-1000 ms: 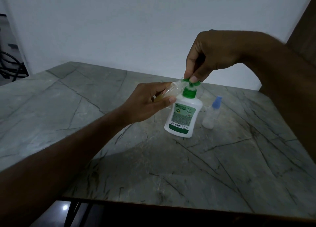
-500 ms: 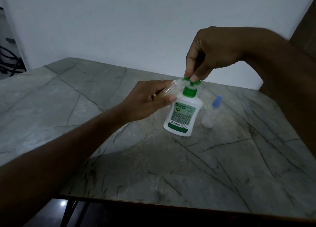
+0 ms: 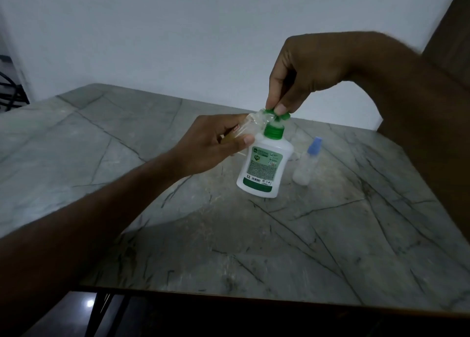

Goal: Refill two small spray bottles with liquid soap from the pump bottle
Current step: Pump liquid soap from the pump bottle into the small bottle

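Now the right hand (image 3: 302, 75) pinches the green pump (image 3: 276, 114); just under those fingers, the left hand (image 3: 211, 146) holds a small bottle (image 3: 250, 125).

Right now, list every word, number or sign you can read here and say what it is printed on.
"ORIGINAL": top of the green label on the pump bottle.
Shield logo, small print and barcode on that label: too small and blurred to read.
Red mark on the small bottle held in the left hand: unreadable.
Spray bottle with the blue cap: no text visible.
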